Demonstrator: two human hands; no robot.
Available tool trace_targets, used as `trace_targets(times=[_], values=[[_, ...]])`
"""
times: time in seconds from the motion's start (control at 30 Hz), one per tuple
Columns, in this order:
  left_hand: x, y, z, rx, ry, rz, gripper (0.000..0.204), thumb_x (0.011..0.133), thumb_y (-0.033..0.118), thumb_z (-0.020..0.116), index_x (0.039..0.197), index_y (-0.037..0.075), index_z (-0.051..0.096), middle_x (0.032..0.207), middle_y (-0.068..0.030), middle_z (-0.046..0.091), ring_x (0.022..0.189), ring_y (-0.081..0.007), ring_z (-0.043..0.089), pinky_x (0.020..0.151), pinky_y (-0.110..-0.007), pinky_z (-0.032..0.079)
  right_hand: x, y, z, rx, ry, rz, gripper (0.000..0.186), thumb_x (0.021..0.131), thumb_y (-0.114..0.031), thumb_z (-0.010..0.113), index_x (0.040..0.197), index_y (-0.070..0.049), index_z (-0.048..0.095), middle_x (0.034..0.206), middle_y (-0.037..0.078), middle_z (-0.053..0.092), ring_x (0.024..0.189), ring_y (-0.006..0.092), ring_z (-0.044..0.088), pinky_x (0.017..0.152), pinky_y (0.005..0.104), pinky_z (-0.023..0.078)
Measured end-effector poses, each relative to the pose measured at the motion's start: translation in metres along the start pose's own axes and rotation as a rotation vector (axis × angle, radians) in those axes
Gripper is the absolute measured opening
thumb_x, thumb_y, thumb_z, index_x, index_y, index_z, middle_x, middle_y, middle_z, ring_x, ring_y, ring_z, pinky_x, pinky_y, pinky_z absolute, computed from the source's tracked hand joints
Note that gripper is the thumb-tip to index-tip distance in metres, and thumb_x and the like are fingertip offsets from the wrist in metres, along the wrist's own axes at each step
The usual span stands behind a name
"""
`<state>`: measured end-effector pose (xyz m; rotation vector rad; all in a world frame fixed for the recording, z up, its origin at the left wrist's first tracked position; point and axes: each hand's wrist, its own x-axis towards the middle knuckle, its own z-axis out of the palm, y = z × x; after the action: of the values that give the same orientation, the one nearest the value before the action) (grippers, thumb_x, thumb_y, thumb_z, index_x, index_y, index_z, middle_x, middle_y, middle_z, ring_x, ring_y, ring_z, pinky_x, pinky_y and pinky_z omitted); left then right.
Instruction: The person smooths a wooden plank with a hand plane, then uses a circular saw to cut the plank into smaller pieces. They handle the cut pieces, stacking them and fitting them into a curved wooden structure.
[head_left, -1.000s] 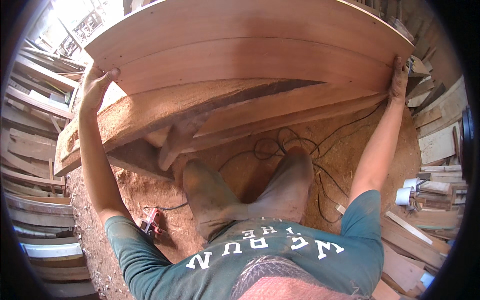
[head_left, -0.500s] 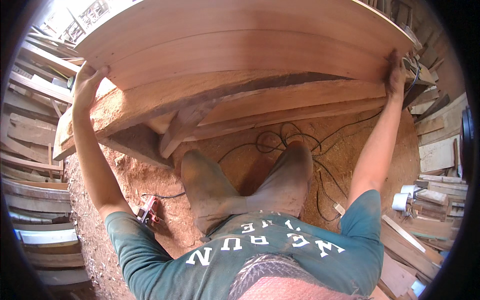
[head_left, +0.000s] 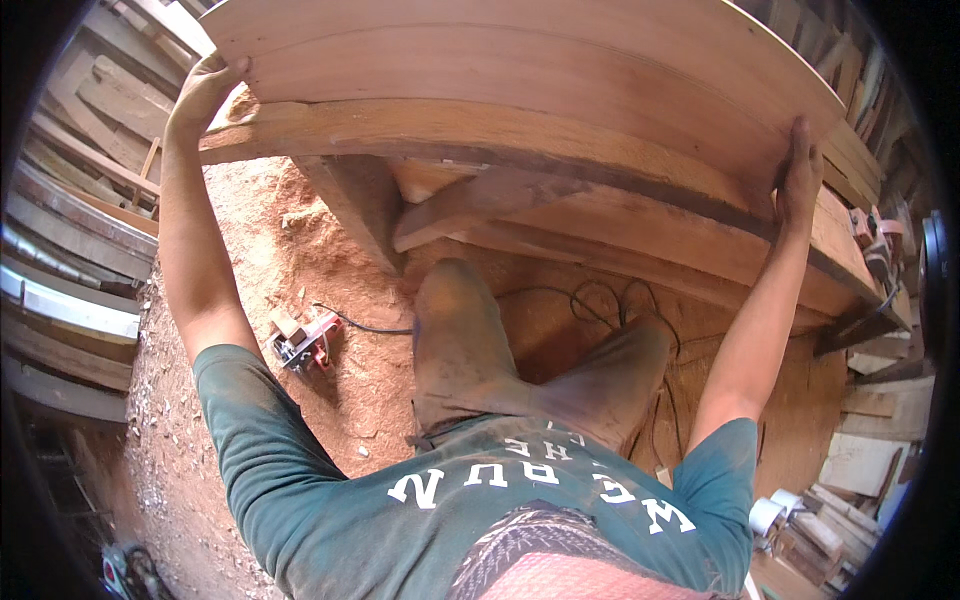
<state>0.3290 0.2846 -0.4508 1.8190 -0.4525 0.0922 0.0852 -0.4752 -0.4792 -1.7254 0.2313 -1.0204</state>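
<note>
A wide, smooth wooden panel [head_left: 520, 70] spans the top of the view, above a dusty wooden workbench [head_left: 400, 128]. At its left end my left hand [head_left: 205, 92] grips the edge, thumb on the near face and fingers hidden behind. My right hand [head_left: 800, 180] is closed on the opposite end, low on the near corner. Whether the panel's lower edge rests on the bench or hangs just over it, I cannot tell.
A red and grey power tool [head_left: 308, 340] lies on the sawdust floor, its black cord [head_left: 375, 328] running past my legs. Another reddish tool [head_left: 878, 245] sits at the bench's right end. Stacked boards [head_left: 75, 260] line the left side. White cylinders [head_left: 768, 515] stand at lower right.
My view has turned, so the bench and floor tool appear shifted. The panel, still held in both hands, has swung relative to the bench; the tool at the bench's right end now shows.
</note>
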Motion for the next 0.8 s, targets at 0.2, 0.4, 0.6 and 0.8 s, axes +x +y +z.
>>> trace_targets(times=[0.2, 0.4, 0.6, 0.8], values=[[-0.029, 0.022, 0.039, 0.117, 0.39, 0.003, 0.059, 0.091, 0.024, 0.083, 0.135, -0.007, 0.06, 0.123, -0.0159, 0.07, 0.118, -0.0214, 0.066, 0.109, -0.033, 0.049, 0.01, 0.015, -0.013, 0.365, -0.014, 0.012, 0.054, 0.102, -0.03, 0.068, 0.137, 0.009, 0.055, 0.134, 0.015, 0.063, 0.121, 0.0233, 0.061, 0.104, 0.0377, 0.048], [-0.026, -0.001, 0.043, 0.102, 0.433, 0.134, 0.049, 0.089, 0.025, 0.085, 0.127, -0.004, 0.069, 0.118, -0.0114, 0.073, 0.115, -0.0188, 0.067, 0.104, -0.032, 0.05, 0.006, 0.015, -0.014, 0.448, 0.037, 0.052, 0.055, 0.101, -0.026, 0.07, 0.141, 0.006, 0.053, 0.141, 0.013, 0.059, 0.132, 0.0236, 0.054, 0.113, 0.0404, 0.041], [-0.03, -0.003, 0.047, 0.111, 0.46, 0.158, 0.056, 0.09, 0.028, 0.084, 0.13, -0.007, 0.066, 0.12, -0.0139, 0.072, 0.112, -0.019, 0.068, 0.102, -0.031, 0.051, 0.009, 0.027, -0.026, 0.329, -0.069, -0.033, 0.057, 0.094, -0.024, 0.078, 0.139, 0.003, 0.054, 0.139, 0.013, 0.06, 0.126, 0.0257, 0.058, 0.109, 0.0413, 0.044], [-0.022, -0.018, 0.034, 0.071, 0.385, 0.163, 0.056, 0.095, 0.026, 0.079, 0.136, -0.008, 0.062, 0.128, -0.0117, 0.07, 0.117, -0.0162, 0.066, 0.101, -0.027, 0.051, 0.019, 0.036, -0.035, 0.316, -0.083, -0.06, 0.062, 0.092, -0.021, 0.08, 0.142, 0.002, 0.052, 0.141, 0.012, 0.058, 0.129, 0.0243, 0.054, 0.111, 0.0422, 0.04]])
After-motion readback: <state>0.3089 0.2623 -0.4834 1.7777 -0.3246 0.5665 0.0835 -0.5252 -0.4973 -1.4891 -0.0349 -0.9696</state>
